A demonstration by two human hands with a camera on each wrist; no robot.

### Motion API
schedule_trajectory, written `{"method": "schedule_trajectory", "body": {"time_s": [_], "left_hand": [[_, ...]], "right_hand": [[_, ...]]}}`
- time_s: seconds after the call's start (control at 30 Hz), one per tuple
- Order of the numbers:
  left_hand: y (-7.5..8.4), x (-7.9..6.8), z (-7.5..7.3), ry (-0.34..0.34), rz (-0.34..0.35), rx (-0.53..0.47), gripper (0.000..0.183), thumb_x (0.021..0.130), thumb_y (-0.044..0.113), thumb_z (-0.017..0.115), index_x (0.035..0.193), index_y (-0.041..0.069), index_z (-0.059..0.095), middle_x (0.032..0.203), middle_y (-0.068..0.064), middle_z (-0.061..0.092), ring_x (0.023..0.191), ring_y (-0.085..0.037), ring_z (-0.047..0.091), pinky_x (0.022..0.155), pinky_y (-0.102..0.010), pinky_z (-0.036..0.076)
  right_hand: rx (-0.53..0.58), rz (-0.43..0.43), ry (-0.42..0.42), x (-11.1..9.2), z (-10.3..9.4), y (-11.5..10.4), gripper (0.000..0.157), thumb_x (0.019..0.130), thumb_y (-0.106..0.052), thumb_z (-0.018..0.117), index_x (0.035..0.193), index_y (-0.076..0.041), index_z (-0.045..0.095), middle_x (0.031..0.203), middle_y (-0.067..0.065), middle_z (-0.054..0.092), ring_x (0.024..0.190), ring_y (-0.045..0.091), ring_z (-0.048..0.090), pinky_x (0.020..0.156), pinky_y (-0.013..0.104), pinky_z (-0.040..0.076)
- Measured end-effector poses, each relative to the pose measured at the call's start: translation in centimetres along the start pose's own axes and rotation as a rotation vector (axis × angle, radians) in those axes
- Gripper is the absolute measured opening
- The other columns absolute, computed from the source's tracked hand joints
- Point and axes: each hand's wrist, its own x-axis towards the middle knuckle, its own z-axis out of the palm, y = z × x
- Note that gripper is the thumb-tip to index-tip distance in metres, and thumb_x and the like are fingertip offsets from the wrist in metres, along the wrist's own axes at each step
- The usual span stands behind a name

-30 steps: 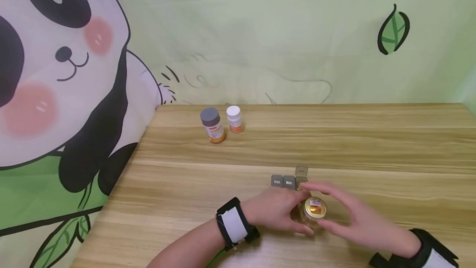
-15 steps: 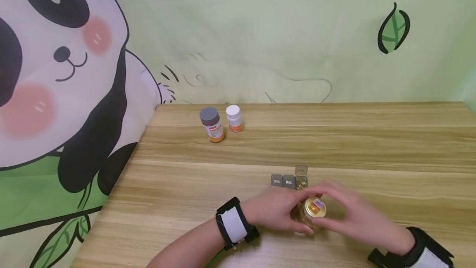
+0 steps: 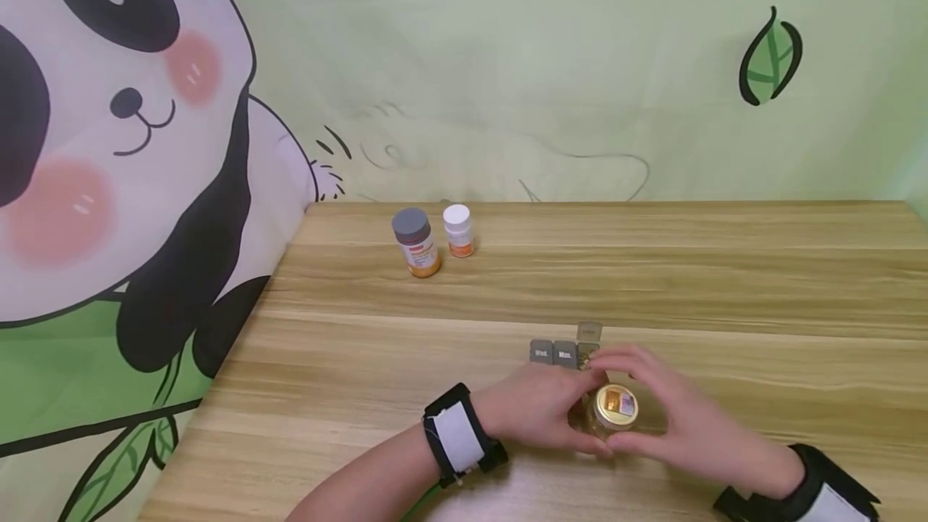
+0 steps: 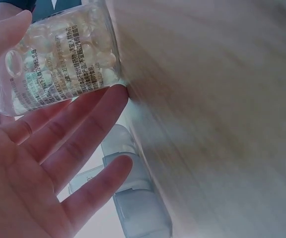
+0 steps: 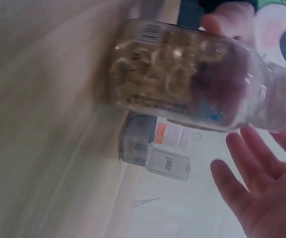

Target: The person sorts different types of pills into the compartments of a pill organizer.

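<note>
My left hand (image 3: 540,405) holds a clear bottle (image 4: 66,62) of golden softgels, upright on the table, thumb on one side and fingers on the other. A gold lid (image 3: 617,404) with an orange and purple sticker tops it. Around the lid, my right hand (image 3: 689,425) spreads its thumb and fingers; in the head view gaps show between them and the lid. Behind the hands sits a grey pill organizer (image 3: 553,353), partly hidden by my left hand. Its Tues. flap (image 5: 168,162) stands raised, and golden contents show in that compartment.
Farther back on the wood table (image 3: 725,280) stand a grey-capped bottle (image 3: 416,242) and a smaller white-capped bottle (image 3: 458,230), side by side. A green cloth with a panda print (image 3: 181,143) hangs behind the table.
My right fingers closed on the lid, then spread away from it again. The lid's sticker has turned clockwise as seen from above. My left hand has stayed on the bottle.
</note>
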Motion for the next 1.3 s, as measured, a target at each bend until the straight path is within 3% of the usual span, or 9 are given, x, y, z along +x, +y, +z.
{"method": "schedule_trajectory", "body": {"time_s": [0.13,0.33,0.57,0.7,0.83,0.97,1.1,1.2,1.3], "left_hand": [[0.1,0.0,0.0,0.002,-0.007,0.002,0.054,0.077,0.06,0.058,0.11,0.021,0.041,0.073,0.012,0.046,0.061,0.002,0.04,0.049,-0.015,0.031],[0.2,0.0,0.0,0.005,-0.017,0.031,0.06,0.076,0.061,0.058,0.116,0.019,0.043,0.073,0.012,0.046,0.062,0.002,0.04,0.05,-0.014,0.031],[0.3,0.0,0.0,-0.016,-0.036,0.021,0.065,0.077,0.063,0.056,0.122,0.018,0.045,0.079,0.015,0.047,0.065,0.003,0.042,0.052,-0.014,0.032],[0.2,0.1,0.1,0.005,-0.02,0.016,0.061,0.076,0.063,0.057,0.118,0.02,0.044,0.077,0.015,0.046,0.063,0.003,0.042,0.051,-0.014,0.032],[0.1,0.2,0.2,0.033,-0.004,0.018,0.051,0.075,0.062,0.058,0.105,0.023,0.043,0.071,0.015,0.045,0.06,0.003,0.041,0.048,-0.015,0.031],[0.0,0.2,0.2,0.029,0.0,0.02,0.05,0.076,0.06,0.059,0.106,0.023,0.043,0.073,0.016,0.045,0.061,0.004,0.041,0.05,-0.014,0.031],[0.0,0.2,0.2,0.016,0.0,0.031,0.053,0.076,0.058,0.06,0.11,0.02,0.043,0.077,0.015,0.047,0.063,0.003,0.041,0.051,-0.014,0.031],[0.1,0.2,0.2,0.017,-0.004,0.034,0.057,0.075,0.061,0.059,0.111,0.02,0.043,0.077,0.014,0.047,0.063,0.003,0.041,0.051,-0.014,0.031],[0.2,0.1,0.2,0.011,-0.018,0.034,0.062,0.075,0.062,0.058,0.117,0.02,0.042,0.079,0.016,0.047,0.064,0.003,0.042,0.053,-0.014,0.032]], "right_hand": [[0.093,0.053,-0.047,-0.6,-0.7,-0.1,0.064,0.078,-0.03,0.068,0.134,-0.02,0.038,0.134,-0.003,0.041,0.119,0.013,0.04,0.09,0.034,0.037],[0.105,0.021,-0.048,-0.9,-0.4,0.4,0.063,0.08,-0.025,0.068,0.135,-0.015,0.039,0.135,0.001,0.041,0.121,0.015,0.039,0.091,0.036,0.037],[0.163,0.018,-0.034,-0.7,0.0,0.8,0.046,0.08,-0.02,0.067,0.122,-0.022,0.049,0.134,0.001,0.042,0.121,0.017,0.04,0.094,0.029,0.033],[0.12,0.101,0.037,-0.4,0.5,0.8,0.039,0.075,-0.033,0.071,0.105,-0.027,0.047,0.126,-0.004,0.049,0.114,0.014,0.046,0.09,0.033,0.036],[-0.015,0.168,0.15,0.0,1.2,0.4,0.046,0.066,-0.046,0.074,0.093,-0.026,0.042,0.117,-0.007,0.053,0.107,0.013,0.05,0.084,0.038,0.04],[-0.137,0.14,0.188,0.0,1.3,-0.1,0.06,0.061,-0.053,0.074,0.106,-0.022,0.047,0.121,-0.006,0.05,0.11,0.014,0.047,0.083,0.037,0.042],[-0.005,0.067,0.096,-0.4,0.6,-0.2,0.08,0.066,-0.042,0.075,0.132,-0.018,0.038,0.134,-0.002,0.042,0.119,0.014,0.04,0.088,0.033,0.038],[0.137,0.022,0.025,-0.7,-0.1,-0.3,0.076,0.072,-0.025,0.074,0.137,-0.014,0.035,0.137,0.002,0.04,0.122,0.015,0.038,0.091,0.031,0.036],[0.16,-0.052,0.029,-0.8,-0.4,-0.1,0.068,0.074,-0.014,0.073,0.134,-0.01,0.04,0.132,0.004,0.046,0.117,0.016,0.044,0.089,0.028,0.037]]}}
